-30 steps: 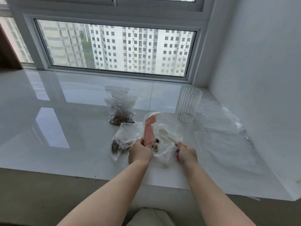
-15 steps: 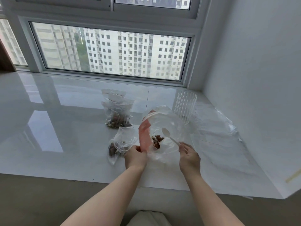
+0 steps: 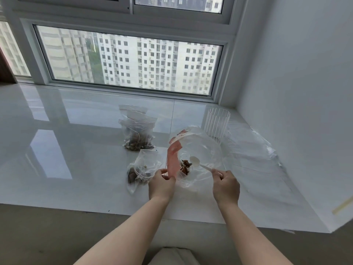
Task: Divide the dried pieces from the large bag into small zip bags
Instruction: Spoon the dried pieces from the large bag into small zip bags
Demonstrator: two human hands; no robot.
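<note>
While left hand (image 3: 162, 183) holds large bag (image 3: 200, 150), dried pieces (image 3: 185, 166) inside.

1. No legible text, brand, number or sign anywhere in view.
2. Pink strip (image 3: 172, 161) on large bag (image 3: 202, 150): any print too blurred to read.
3. Small zip bags (image 3: 138, 134) and ribbed glass (image 3: 216, 124): no readable label.

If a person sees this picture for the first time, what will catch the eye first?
First, the big clear bag with its pink strip, held open in the middle by the left hand while the right hand dips a white spoon inside. Then two small bags of brown pieces to its left, and a ribbed glass behind.
</note>
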